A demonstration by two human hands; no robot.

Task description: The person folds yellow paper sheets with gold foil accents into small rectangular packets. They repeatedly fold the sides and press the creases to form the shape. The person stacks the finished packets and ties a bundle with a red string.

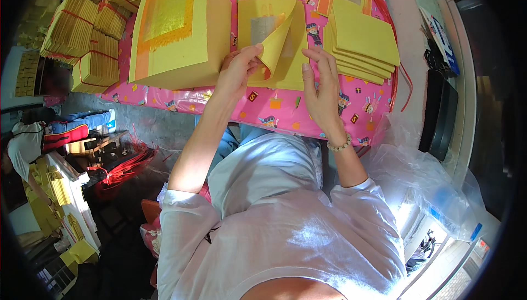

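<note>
A yellow paper sheet (279, 39) with a silver square is pinched in my left hand (240, 66), its corner lifted and curling over. Under it, more yellow paper (299, 53) lies on the pink patterned tablecloth (280, 114). To the right of that paper is my right hand (323, 83), empty, fingers apart, a bead bracelet at the wrist. Close beyond it sits a fanned stack of yellow folded packets (362, 39). On my left side stands a tall block of yellow sheets (219, 36), topped by a gold foil square with an orange band.
Bundles of yellow paper tied with red string (74, 31) fill the far left. Red strips (405, 80) hang by the table's right edge. Clear plastic bags (417, 171) lie at the right. A person (24, 146) is at another table on the left.
</note>
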